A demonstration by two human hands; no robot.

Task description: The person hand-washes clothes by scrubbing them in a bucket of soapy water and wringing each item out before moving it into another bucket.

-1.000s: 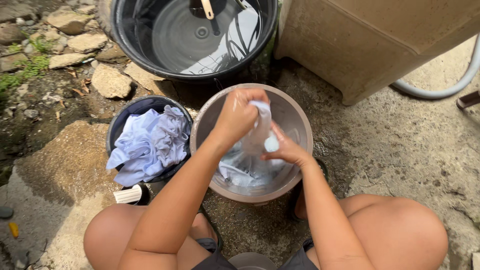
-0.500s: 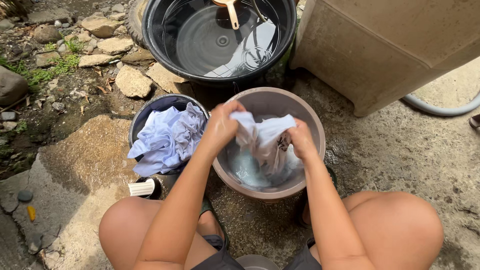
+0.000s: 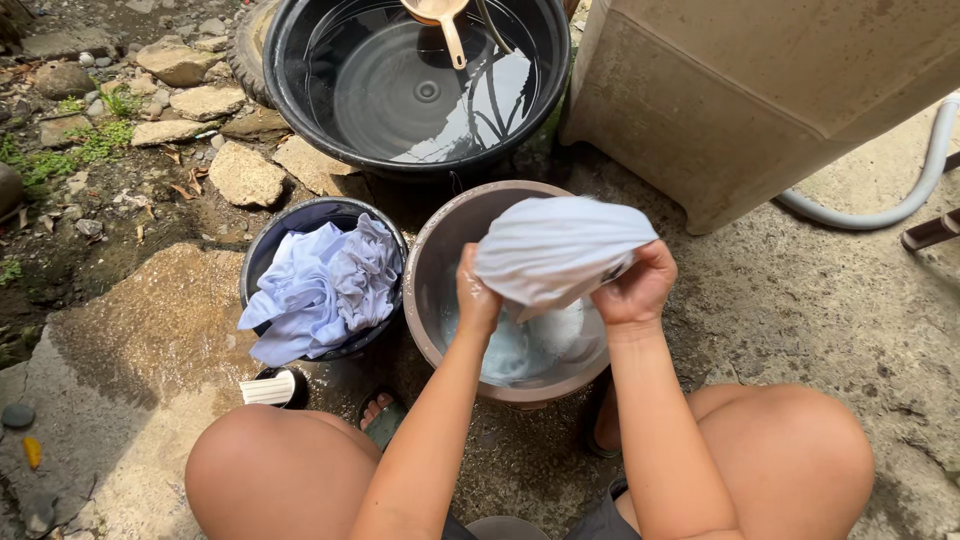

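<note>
Wet concrete yard (image 3: 800, 300); I note left hand (image 3: 477, 297) and right hand (image 3: 634, 290) both clenched on a white cloth (image 3: 556, 247), stretched over the brown basin (image 3: 432, 262) so drips fall inside.

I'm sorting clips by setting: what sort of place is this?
Likely an outdoor yard spot for hand-washing laundry: rough concrete ground edged with stones, a black tub of water, and both hands, left hand and right hand, holding a wet white cloth over a basin.
</note>
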